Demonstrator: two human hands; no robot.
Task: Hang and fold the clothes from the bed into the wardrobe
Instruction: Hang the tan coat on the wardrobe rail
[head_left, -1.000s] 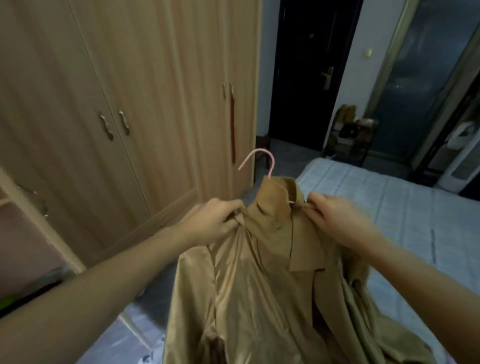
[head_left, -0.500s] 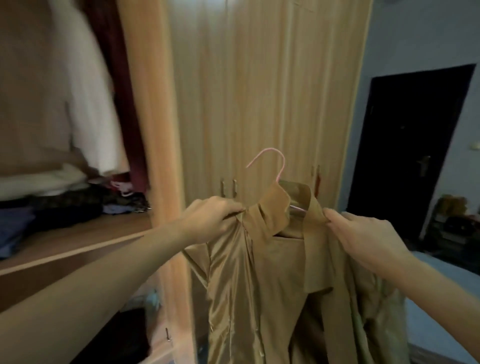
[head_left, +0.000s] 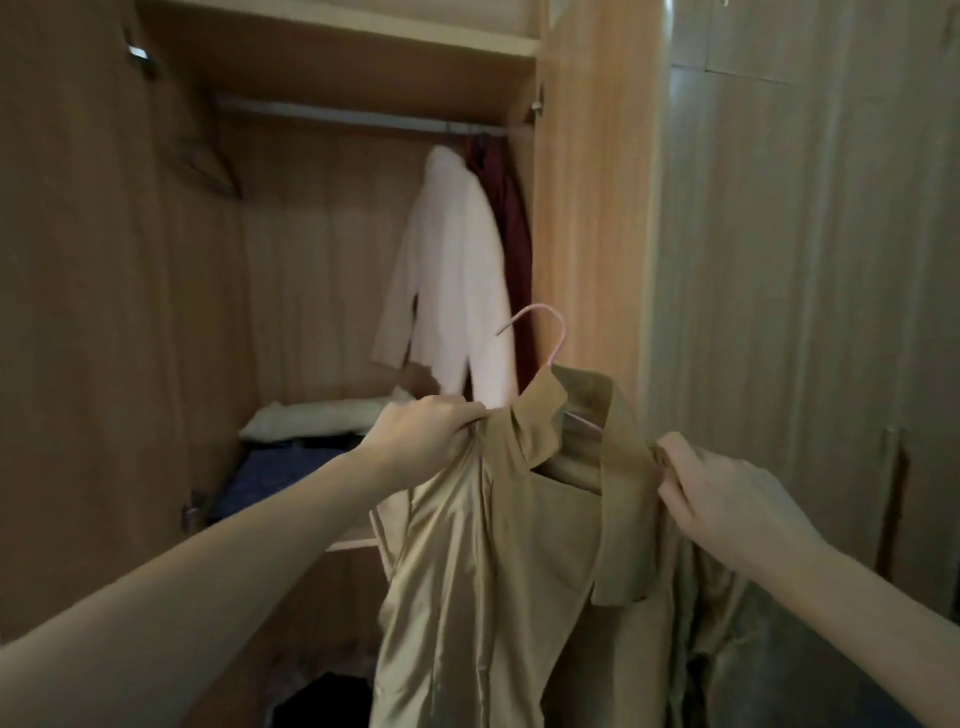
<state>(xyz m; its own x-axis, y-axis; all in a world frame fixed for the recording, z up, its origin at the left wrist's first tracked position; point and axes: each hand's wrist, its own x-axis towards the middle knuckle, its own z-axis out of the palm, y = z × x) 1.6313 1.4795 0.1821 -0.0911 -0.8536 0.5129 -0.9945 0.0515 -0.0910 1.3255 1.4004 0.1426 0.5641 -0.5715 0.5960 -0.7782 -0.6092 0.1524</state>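
Observation:
A shiny tan coat (head_left: 498, 561) hangs on a pink hanger (head_left: 550, 338) whose hook sticks up above the collar. My left hand (head_left: 426, 431) grips the coat's left shoulder and my right hand (head_left: 717, 493) grips its right shoulder by the lapel. I hold it up in front of the open wardrobe (head_left: 587, 208). The wardrobe's hanging rail (head_left: 337, 111) runs across the top of the compartment, well above the hook.
A white garment (head_left: 457, 280) and a dark red one (head_left: 506, 208) hang at the rail's right end. Folded cream (head_left: 322, 415) and dark blue (head_left: 275, 467) textiles lie on the shelf below. An open wardrobe door (head_left: 93, 312) stands on the left, closed doors (head_left: 805, 312) on the right.
My view has swung left and up from the bed and closed doors to the open compartment. Both hands kept their grip and carried the coat up toward the wardrobe.

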